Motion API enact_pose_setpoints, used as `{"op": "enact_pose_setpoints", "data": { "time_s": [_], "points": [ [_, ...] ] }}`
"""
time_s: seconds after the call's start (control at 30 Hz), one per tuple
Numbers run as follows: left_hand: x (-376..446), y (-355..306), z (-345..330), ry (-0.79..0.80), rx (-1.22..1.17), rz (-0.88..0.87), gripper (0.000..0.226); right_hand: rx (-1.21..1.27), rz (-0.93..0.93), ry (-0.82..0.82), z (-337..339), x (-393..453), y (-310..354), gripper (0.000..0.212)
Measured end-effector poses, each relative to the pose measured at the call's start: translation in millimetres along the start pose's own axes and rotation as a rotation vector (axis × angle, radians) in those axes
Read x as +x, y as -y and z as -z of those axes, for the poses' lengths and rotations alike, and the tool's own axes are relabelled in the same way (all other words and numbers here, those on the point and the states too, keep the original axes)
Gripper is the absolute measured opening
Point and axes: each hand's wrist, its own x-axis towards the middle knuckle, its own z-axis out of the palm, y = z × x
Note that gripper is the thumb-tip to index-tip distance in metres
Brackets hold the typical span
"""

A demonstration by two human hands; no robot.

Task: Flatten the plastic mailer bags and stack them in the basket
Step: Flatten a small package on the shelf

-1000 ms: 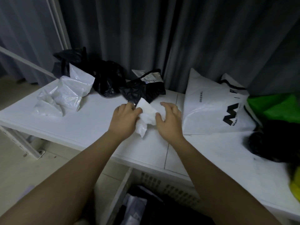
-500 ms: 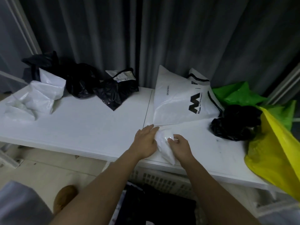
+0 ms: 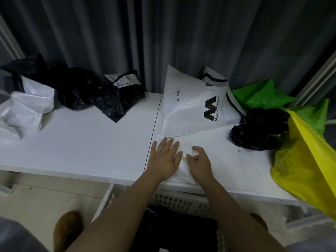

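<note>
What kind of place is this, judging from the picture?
Probably a home corner or small storeroom used for sorting packaging, not a factory. A plain white table stands against grey curtains, heaps of used mailer bags lie on it, and a plastic basket sits on the floor beneath.

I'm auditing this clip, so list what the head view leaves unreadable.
- small white mailer: mostly covered by the left hand and right hand; its flatness is unclear.
- basket: contents dark and hidden by both forearms.
- yellow bag: cut off by the right edge.
- label on the black bag: print too small.
</note>
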Motion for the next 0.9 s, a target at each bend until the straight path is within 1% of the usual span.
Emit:
{"op": "enact_pose_setpoints", "data": {
  "time_s": [0.07, 0.13, 0.2, 0.23, 0.27, 0.3, 0.37, 0.43, 0.53, 0.57, 0.63, 0.7, 0.77, 0.83, 0.9],
  "points": [
    [1, 1, -2, 0.042, 0.059, 0.010, 0.087, -0.065, 0.010, -0.023, 0, 1, -1, 0.042],
    [0, 2, -3, 0.058, 0.087, 0.020, 0.077, -0.203, 0.091, -0.091, -2, -3, 1, 0.044],
    [0, 1, -1, 0.071, 0.085, 0.029, 0.061, -0.423, 0.327, -0.194, -6, -10, 8, 0.044],
    [-1, 1, 0, 0.088, 0.083, 0.025, 0.057, -0.513, 0.461, -0.200, -10, -12, 11, 0.047],
    [-1, 1, 1, 0.114, 0.092, 0.019, 0.057, -0.567, 0.571, -0.164, -14, -12, 14, 0.052],
    [-2, 2, 2, 0.147, 0.109, 0.013, 0.059, -0.591, 0.604, -0.068, -17, -13, 18, 0.054],
    [-5, 8, 2, 0.192, 0.078, 0.040, 0.058, -0.621, 0.518, 0.145, -21, -11, 21, 0.050],
    [-9, 16, 2, 0.197, -0.009, 0.088, 0.053, -0.676, 0.464, 0.230, -21, -5, 18, 0.049],
    [-13, 21, 2, 0.212, 0.003, 0.096, 0.052, -0.780, 0.495, 0.235, -22, -3, 11, 0.051],
    [-13, 21, 1, 0.215, 0.005, 0.102, 0.052, -0.811, 0.491, 0.224, -24, -4, 9, 0.055],
    [-10, 17, -1, 0.192, 0.010, 0.112, 0.053, -0.868, 0.494, 0.179, -27, -6, 7, 0.072],
    [-6, 13, -3, 0.130, 0.048, 0.101, 0.054, -0.916, 0.484, 0.134, -29, -6, 3, 0.090],
    [-4, 11, -5, 0.078, 0.121, 0.063, 0.054, -0.951, 0.437, 0.140, -31, -4, 1, 0.090],
    [-2, 10, -6, 0.067, 0.168, 0.000, 0.055, -0.965, 0.403, 0.149, -33, -3, -1, 0.085],
    [-1, 11, -6, 0.086, 0.160, -0.034, 0.055, -1.022, 0.433, 0.101, -34, -2, -1, 0.073]
  ]
}}
